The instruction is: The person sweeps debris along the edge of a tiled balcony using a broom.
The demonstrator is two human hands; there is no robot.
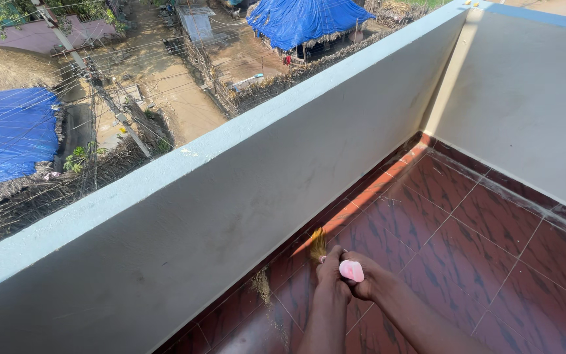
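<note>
Two hands are in view at the bottom of the frame, close together over the floor. The left hand (pixel 331 269) is closed in a tight grip around the handle of a broom (pixel 319 244); the right hand (pixel 365 278) is wrapped about the same handle just beside it, and the pink cap (pixel 352 270) at the handle's end shows between the two. One broom is present. Only its short yellow bristle tuft is visible beyond the knuckles, pointing toward the base of the wall and lying at or just above the floor (pixel 466 236), which is laid in dark red tiles with pale joints. A thin scatter of pale dust (pixel 261 286) lies along the floor next to the wall base, left of the hands. Directly ahead of the broom stands a grey parapet wall (pixel 230 223) with a light blue top edge, running from lower left to upper right and blocking any sweep in that direction. A second wall (pixel 525 98) meets it at a corner on the far right. Beyond the parapet, well below, are two blue tarpaulin roofs (pixel 8 131), a dirt lane (pixel 178 98), thatch and overhead wires.
</note>
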